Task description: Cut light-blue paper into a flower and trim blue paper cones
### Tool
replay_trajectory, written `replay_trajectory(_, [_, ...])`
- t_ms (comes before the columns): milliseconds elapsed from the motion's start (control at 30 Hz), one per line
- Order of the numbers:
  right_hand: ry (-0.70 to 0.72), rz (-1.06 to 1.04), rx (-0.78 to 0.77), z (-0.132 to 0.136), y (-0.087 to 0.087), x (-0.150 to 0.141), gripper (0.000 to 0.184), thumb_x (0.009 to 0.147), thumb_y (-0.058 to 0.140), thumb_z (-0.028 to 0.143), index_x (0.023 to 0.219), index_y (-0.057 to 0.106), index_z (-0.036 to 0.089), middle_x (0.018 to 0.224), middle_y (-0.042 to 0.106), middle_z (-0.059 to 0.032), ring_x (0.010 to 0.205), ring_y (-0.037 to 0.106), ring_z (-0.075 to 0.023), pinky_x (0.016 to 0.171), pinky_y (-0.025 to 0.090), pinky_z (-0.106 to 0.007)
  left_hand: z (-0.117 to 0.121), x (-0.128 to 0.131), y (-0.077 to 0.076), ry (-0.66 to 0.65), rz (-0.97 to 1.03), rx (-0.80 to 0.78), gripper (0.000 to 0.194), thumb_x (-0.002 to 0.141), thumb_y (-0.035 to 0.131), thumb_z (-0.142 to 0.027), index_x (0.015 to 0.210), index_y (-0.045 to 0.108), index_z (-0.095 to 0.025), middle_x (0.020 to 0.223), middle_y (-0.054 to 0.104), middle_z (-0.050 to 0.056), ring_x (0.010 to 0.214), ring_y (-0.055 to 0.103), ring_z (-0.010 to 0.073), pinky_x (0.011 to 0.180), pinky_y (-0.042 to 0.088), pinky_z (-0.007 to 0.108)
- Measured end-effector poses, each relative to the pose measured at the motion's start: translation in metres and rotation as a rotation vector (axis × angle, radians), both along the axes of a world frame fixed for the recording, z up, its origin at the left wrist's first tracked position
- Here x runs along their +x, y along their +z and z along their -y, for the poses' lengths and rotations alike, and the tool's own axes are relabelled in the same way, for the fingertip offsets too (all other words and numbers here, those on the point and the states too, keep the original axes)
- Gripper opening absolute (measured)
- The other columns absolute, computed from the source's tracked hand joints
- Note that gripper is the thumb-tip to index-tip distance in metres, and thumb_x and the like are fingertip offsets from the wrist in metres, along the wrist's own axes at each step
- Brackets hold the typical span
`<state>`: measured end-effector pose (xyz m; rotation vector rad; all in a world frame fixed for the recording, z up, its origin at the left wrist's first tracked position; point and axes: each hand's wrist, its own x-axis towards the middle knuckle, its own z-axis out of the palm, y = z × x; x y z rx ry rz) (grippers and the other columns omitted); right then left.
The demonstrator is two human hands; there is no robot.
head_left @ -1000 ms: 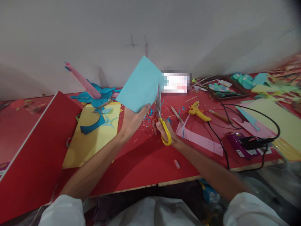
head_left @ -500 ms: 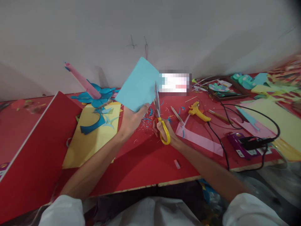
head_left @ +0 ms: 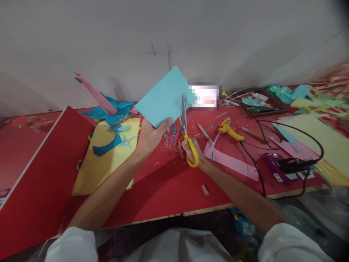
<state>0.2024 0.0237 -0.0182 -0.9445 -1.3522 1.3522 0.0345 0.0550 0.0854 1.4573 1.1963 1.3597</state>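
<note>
A light blue sheet of paper (head_left: 165,96) is pinched at its lower corner by my left hand (head_left: 152,136), thumb on the near face. My right hand (head_left: 192,149) grips a pair of scissors (head_left: 192,154) with yellow and red handles. Their blades point up and overlap the right part of the sheet; whether they are cutting into it I cannot tell. Both hands are above the red table (head_left: 152,196). Below them lie small blue and pale paper scraps (head_left: 170,143).
Left are yellow sheets (head_left: 109,167) with blue offcuts, a blue paper flower with pink stem (head_left: 99,96), and a leaning red board (head_left: 49,174). Right are a yellow glue gun (head_left: 231,131), a pink paper strip (head_left: 234,163), a purple power strip (head_left: 280,169) with black cables, and a tray (head_left: 272,109).
The blue sheet has turned clockwise and shifted slightly right in my left hand's grip. The scissors have moved a little to the right.
</note>
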Motion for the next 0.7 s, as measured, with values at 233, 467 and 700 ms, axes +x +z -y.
replay_trajectory(233, [-0.028, -0.072, 0.013, 0.0, 0.002, -0.009, 0.078, 0.078, 0.049, 0.101, 0.08, 0.054, 0.023, 0.062, 0.047, 0.0057, 0.046, 0.044, -0.0101, 0.045, 0.037, -0.027, 0.004, -0.001, 0.008, 0.013, -0.132, 0.008, 0.037, 0.085, 0.076, -0.038, 0.06, 0.057, -0.019, 0.051, 0.058, 0.001, 0.042, 0.049, 0.0089, 0.043, 0.041, 0.024])
replay_trajectory(467, [-0.05, 0.013, 0.065, -0.003, -0.006, 0.003, 0.07, 0.085, 0.054, 0.094, 0.078, 0.051, 0.024, 0.059, 0.048, 0.0051, 0.049, 0.042, -0.0114, 0.047, 0.033, -0.028, -0.003, -0.01, 0.012, 0.008, -0.179, 0.031, 0.037, 0.083, 0.076, -0.036, 0.056, 0.057, -0.019, 0.049, 0.056, 0.001, 0.041, 0.049, 0.0094, 0.042, 0.038, 0.024])
replay_trajectory(700, [-0.026, -0.031, 0.07, -0.004, -0.008, 0.001, 0.069, 0.087, 0.054, 0.092, 0.077, 0.05, 0.024, 0.059, 0.047, 0.0055, 0.047, 0.042, -0.011, 0.046, 0.033, -0.028, -0.007, -0.014, 0.01, 0.035, -0.216, 0.101, 0.04, 0.087, 0.073, -0.038, 0.056, 0.055, -0.02, 0.049, 0.053, -0.001, 0.043, 0.046, 0.009, 0.044, 0.035, 0.025])
